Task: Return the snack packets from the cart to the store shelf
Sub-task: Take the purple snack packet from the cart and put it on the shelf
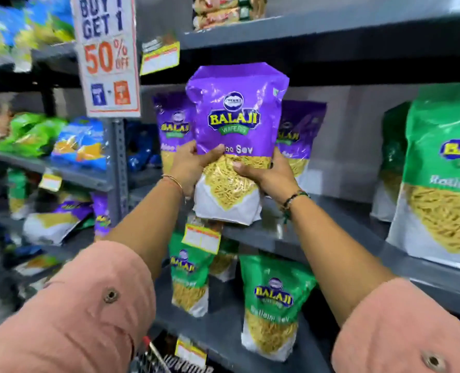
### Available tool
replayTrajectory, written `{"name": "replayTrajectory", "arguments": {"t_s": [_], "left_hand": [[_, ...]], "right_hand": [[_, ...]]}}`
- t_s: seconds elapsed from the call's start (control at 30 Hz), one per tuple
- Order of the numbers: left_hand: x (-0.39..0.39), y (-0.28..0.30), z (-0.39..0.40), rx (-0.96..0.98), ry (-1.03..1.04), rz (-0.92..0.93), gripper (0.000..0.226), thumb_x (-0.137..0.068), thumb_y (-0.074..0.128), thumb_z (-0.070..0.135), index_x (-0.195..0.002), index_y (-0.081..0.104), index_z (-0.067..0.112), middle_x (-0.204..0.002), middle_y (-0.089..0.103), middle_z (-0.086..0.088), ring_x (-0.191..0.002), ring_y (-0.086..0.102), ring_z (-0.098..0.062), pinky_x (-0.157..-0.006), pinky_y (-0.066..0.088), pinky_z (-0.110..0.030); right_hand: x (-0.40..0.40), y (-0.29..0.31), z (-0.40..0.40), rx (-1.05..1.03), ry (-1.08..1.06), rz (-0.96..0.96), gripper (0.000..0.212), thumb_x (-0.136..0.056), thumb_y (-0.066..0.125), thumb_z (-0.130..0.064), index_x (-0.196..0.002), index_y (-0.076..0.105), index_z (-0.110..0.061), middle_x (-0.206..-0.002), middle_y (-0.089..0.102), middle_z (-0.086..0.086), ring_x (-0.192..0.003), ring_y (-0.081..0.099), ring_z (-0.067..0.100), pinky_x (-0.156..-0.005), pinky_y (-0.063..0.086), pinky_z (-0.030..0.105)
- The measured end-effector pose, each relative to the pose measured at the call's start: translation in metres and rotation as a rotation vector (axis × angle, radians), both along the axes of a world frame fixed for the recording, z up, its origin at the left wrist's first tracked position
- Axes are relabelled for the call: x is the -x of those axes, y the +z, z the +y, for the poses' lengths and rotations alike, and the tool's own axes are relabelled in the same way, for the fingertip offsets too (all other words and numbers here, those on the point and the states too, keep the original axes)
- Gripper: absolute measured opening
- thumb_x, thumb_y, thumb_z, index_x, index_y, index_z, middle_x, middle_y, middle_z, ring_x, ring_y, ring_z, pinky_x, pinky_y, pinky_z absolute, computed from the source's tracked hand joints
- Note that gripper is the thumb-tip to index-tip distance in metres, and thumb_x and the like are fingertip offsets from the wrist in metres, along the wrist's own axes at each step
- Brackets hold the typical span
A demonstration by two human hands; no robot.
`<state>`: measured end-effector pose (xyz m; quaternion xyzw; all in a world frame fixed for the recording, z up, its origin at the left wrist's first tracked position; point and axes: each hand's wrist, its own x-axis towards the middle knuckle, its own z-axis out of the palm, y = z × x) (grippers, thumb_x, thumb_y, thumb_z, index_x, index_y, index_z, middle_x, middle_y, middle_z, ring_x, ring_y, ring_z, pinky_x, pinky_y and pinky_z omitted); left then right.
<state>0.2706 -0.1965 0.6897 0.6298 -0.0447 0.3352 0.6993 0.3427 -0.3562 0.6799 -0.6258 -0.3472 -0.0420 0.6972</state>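
Note:
A purple snack packet (pixel 236 114) stands upright at the front edge of the middle grey shelf (pixel 282 238). My left hand (pixel 189 170) grips its lower left side and my right hand (pixel 269 176) grips its lower right side. Behind it on the same shelf stand two more purple packets, one at the left (pixel 173 125) and one at the right (pixel 298 133). A corner of the cart (pixel 153 356) shows at the bottom edge, its contents hidden.
Green packets (pixel 444 168) stand to the right on the same shelf, and more green packets (pixel 274 305) on the shelf below. A discount sign (pixel 106 55) hangs on the upright post. Blue and green bags (pixel 78 141) fill the left shelves. Yellow price tags (pixel 202 238) hang on shelf edges.

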Motion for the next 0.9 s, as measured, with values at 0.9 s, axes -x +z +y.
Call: {"name": "replayTrajectory", "arguments": {"t_s": [0.9], "left_hand": [[-0.122, -0.050, -0.002, -0.377, -0.432, 0.220, 0.064, -0.057, 0.084, -0.008, -0.113, 0.062, 0.011, -0.095, 0.073, 0.009, -0.079, 0.070, 0.003, -0.065, 0.052, -0.010]], "right_hand": [[-0.089, 0.103, -0.041, -0.304, -0.851, 0.006, 0.025, -0.080, 0.071, -0.016, -0.060, 0.056, -0.019, -0.066, 0.059, 0.006, -0.064, 0.051, 0.016, -0.066, 0.046, 0.030]]}}
